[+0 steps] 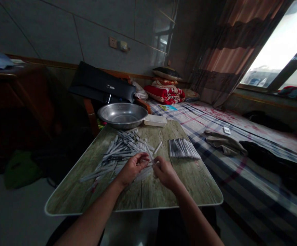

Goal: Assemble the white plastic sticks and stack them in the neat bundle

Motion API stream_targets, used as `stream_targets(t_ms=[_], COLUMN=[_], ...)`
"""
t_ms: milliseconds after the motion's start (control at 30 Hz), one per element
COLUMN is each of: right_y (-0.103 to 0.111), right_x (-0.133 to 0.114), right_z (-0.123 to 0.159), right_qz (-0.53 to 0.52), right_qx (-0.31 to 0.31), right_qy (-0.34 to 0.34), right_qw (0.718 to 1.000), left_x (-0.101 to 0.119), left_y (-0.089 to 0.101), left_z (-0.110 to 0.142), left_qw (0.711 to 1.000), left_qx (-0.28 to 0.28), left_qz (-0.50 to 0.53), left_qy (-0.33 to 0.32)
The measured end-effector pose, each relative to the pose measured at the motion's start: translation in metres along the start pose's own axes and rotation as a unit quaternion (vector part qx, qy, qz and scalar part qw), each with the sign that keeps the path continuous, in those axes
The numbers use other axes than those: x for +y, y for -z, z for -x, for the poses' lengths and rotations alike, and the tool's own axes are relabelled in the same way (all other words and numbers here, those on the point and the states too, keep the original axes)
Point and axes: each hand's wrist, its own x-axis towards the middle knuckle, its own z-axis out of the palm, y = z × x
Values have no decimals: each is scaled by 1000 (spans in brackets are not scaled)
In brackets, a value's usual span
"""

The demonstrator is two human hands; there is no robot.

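Over the middle of the table, my left hand (135,166) has its fingers curled, thumb towards the fingertips. Close beside it, my right hand (165,171) is closed in a pinch. A thin, pale, translucent stick (149,152) rises between the two hands, its lower end at my right fingertips. What my left fingers grip is too blurred to make out. A loose pile of slim whitish and grey sticks (124,145) lies beyond and left of my left hand. A short white stick (158,148) is just beyond my right hand. Farther right, similar dark-tipped sticks (183,148) lie side by side in a row.
A wide metal basin (122,114) and a white plastic tray (155,120) stand at the far edge of the wood-patterned table (161,200). A bed with a plaid sheet (202,118) adjoins the right side. Behind the basin, a black monitor (102,83) leans on a wooden chair.
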Motion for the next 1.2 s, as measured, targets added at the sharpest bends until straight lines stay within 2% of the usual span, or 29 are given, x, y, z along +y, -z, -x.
stream_targets(t_ms=[100, 200, 267, 333, 400, 533, 667, 800, 967, 1033, 1100, 1167, 1200], right_y=[-15, -9, 4, 17, 23, 11, -6, -11, -14, -16, -18, -20, -22], right_x=[-17, -18, -10, 0, 8, 13, 16, 23, 36, 42, 45, 45, 44], right_z=[-7, -25, -43, -64, -85, -111, -114, -109, -106, -106, -105, -104, -103], right_qz=[17, 34, 63, 107, 167, 261, 303, 301, 278, 240, 148, -19, -121], right_qx=[-62, -125, -102, -34, 6, -31, -46, -38, -5, 38, 95, 124, 126], right_qy=[50, 64, 42, 17, -10, -60, -98, -120, -118, -100, -66, -34, -24], right_qw=[997, 990, 992, 994, 986, 963, 947, 945, 953, 965, 982, 992, 984], left_x=[2, 7, 10, 12, 14, 14, 15, 17, 17, 17, 17, 16, 16], left_y=[4, 17, 26, 33, 37, 37, 36, 35, 29, 27, 24, 23, 22], left_z=[-2, -4, -4, -4, -3, -2, -4, -3, 1, 2, 2, 2, 2], left_qw=[993, 969, 954, 944, 943, 950, 955, 966, 980, 983, 986, 989, 990], left_qx=[63, 156, 202, 235, 248, 235, 220, 186, 122, 99, 83, 69, 62], left_qz=[95, 188, 220, 228, 222, 205, 199, 178, 142, 123, 101, 80, 73], left_qy=[14, 22, 30, 27, 16, -3, -8, 6, 71, 91, 100, 101, 99])
